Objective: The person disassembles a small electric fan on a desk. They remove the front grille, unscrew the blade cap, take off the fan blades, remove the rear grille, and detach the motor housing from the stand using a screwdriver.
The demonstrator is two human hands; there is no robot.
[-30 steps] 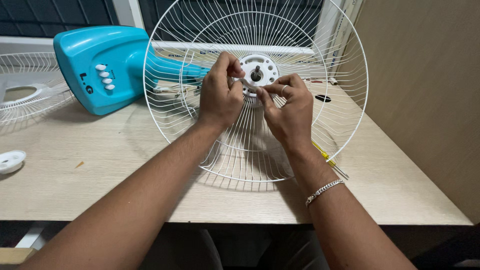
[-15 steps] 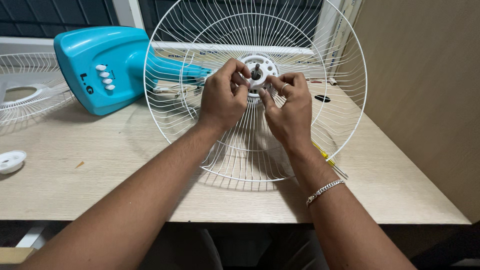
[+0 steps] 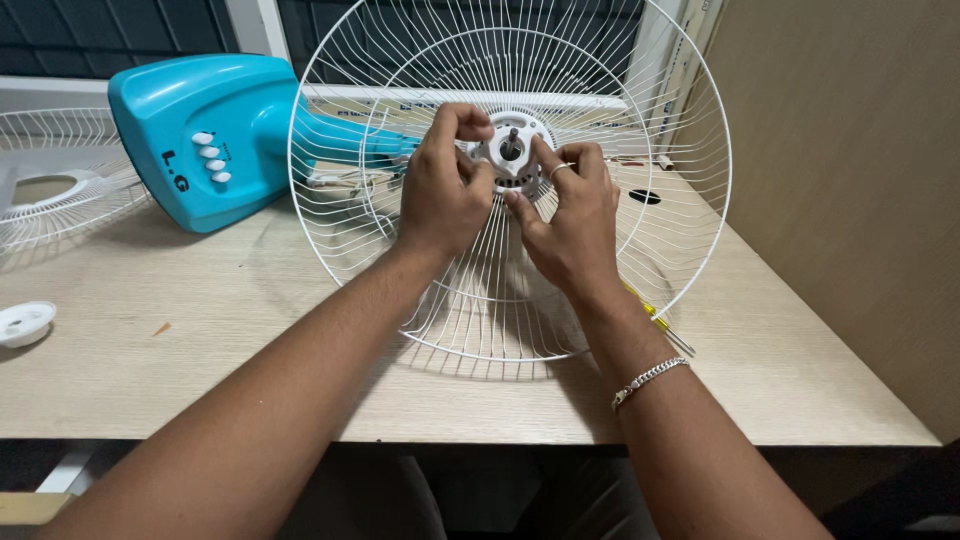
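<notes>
**Both hands at the hub of the fan guard**

Since the earlier frame my left hand (image 3: 440,190) had lifted a little, its thumb and forefinger now curled over the upper left edge of the white hub ring (image 3: 511,152), while my right hand (image 3: 565,215) had slid up so that its fingers pressed the ring's right and lower edge. Neither hand was spread open; both were half closed, fingertips pinching the ring from opposite sides. Whether the ring was loose in my grip or seated on the motor I could not tell.

That ring sat at the centre of the white wire fan guard (image 3: 690,130), around the dark motor shaft (image 3: 512,138) that poked through it. The guard stood nearly upright on the table (image 3: 200,340), its lower rim resting on the wood close to me. Behind it lay the turquoise fan body (image 3: 200,130), tipped on its side, white buttons facing up.

Off to the far left a second wire guard (image 3: 50,190) lay flat, and a small white cap (image 3: 22,322) sat near the table's left edge. A yellow-handled screwdriver (image 3: 655,320) lay just beside my right wrist, partly under the guard's rim. A chain bracelet (image 3: 648,380) hung on my right forearm.
</notes>
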